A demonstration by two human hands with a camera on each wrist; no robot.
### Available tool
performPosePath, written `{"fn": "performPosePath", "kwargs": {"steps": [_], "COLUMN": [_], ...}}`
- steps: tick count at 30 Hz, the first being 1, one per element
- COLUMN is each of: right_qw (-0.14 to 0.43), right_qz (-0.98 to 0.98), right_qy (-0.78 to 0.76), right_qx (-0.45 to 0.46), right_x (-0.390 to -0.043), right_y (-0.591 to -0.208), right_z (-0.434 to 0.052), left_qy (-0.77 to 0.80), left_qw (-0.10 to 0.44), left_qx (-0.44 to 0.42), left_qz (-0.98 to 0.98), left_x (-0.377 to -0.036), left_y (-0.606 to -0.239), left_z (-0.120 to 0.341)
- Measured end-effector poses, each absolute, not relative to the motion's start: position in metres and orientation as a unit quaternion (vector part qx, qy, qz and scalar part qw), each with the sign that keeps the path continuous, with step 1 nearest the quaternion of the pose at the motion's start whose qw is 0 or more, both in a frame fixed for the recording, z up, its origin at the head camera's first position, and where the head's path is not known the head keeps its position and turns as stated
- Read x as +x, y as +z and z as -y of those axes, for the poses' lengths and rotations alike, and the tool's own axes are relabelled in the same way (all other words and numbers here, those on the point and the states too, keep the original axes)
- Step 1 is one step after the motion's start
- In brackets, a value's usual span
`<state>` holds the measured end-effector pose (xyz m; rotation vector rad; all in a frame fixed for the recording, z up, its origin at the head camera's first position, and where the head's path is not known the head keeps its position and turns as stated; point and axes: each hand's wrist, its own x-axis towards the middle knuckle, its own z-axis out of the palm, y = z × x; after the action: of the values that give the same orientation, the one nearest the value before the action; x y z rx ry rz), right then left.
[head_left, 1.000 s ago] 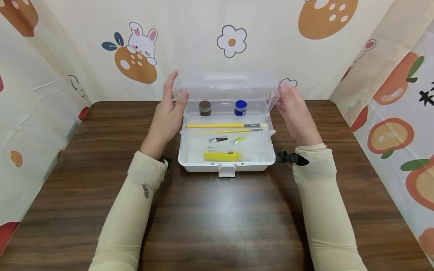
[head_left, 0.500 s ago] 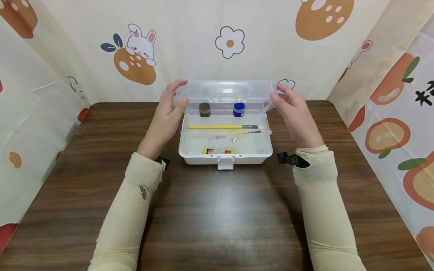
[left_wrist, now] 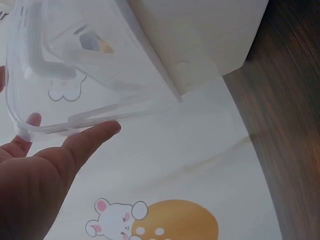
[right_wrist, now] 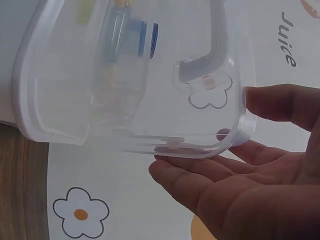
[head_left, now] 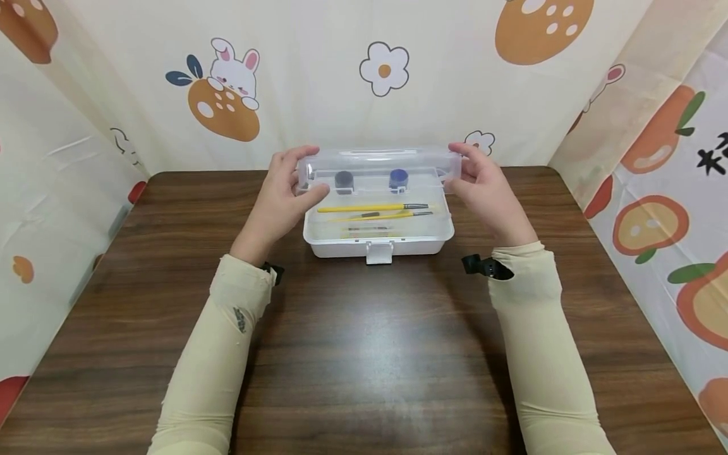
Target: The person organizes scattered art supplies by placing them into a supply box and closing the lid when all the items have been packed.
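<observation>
A clear plastic lid (head_left: 381, 161), hinged on a white storage box (head_left: 409, 246), is tilted partway over it. My left hand (head_left: 284, 193) holds the lid's left end, index finger along the top and thumb at the front. At the other end my right hand (head_left: 486, 193) grips the lid's corner between thumb and fingers, as the right wrist view also shows. Through the plastic I see a dark paint jar (head_left: 344, 182), a blue paint jar (head_left: 399, 179), and two yellow paintbrushes (head_left: 364, 208). Items in the lower compartment are mostly hidden by the tray.
The box stands near the back edge of a dark wooden table (head_left: 364, 354), its white front latch (head_left: 378, 253) hanging down. A patterned curtain (head_left: 318, 82) rises right behind it, and more printed cloth (head_left: 654, 253) borders the right side.
Both hands have swung the clear lid forward and down from its raised position. It now overlaps the paint jars in the head view, and the lower compartment is less visible.
</observation>
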<state>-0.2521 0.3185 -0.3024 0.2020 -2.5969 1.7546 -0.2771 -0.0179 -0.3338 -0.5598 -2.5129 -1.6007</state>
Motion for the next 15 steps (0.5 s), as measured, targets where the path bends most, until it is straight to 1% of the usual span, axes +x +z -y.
{"fn": "performPosePath", "kwargs": {"steps": [6,15], "right_qw": [0.003,-0.016], "right_qz": [0.846,0.89], "right_qy": [0.531,0.454], "right_qx": [0.052,0.042], "right_x": [-0.2524,-0.2525], "right_y": [-0.3048,-0.3035], "right_z": [-0.3163,-0.3168], "left_qy": [-0.455,-0.408], "left_qw": [0.072,0.066], "left_qx": [-0.199,-0.195], "left_qz": [0.865,0.889], "left_x": [-0.2783,-0.2786], "left_y": [-0.3323,-0.3301], "left_z": [0.0181,0.0185]}}
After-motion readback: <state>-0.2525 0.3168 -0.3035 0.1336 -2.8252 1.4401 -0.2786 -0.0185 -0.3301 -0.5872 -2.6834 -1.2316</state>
